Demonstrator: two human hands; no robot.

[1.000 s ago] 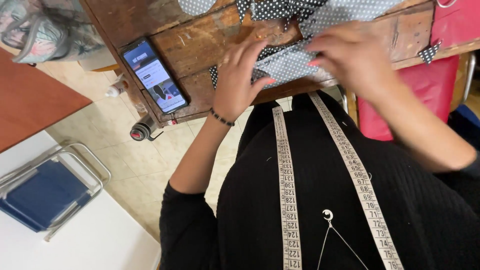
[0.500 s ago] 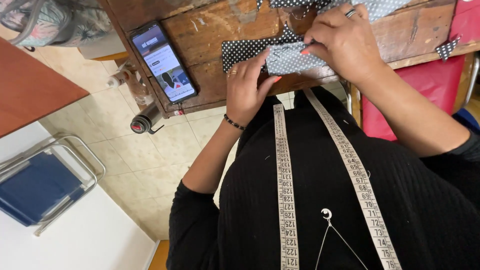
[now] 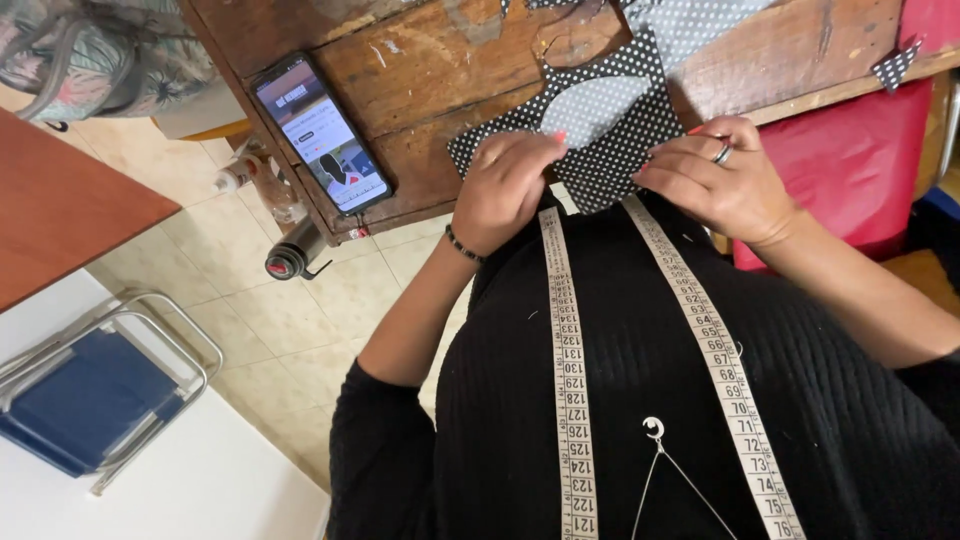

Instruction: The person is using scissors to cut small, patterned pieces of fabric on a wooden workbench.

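A piece of black fabric with white dots (image 3: 615, 150) lies at the near edge of a worn wooden table (image 3: 440, 70), with a pale grey dotted piece (image 3: 600, 100) on top of it. My left hand (image 3: 505, 185) pinches the fabric's near left edge, fingers curled. My right hand (image 3: 715, 180), with a ring on one finger, pinches the near right edge. A white measuring tape (image 3: 565, 330) hangs round my neck over a black ribbed top.
A smartphone (image 3: 320, 135) with a lit screen lies on the table's left part. A red bag (image 3: 850, 160) stands at the right. A folding chair with a blue seat (image 3: 90, 400) and a red-brown tabletop (image 3: 60, 210) are at the left. A spool-like part (image 3: 290, 255) hangs under the table.
Both hands have drawn the dotted fabric toward my body, to the table's near edge. The view has shifted so that the table sits higher in the picture.
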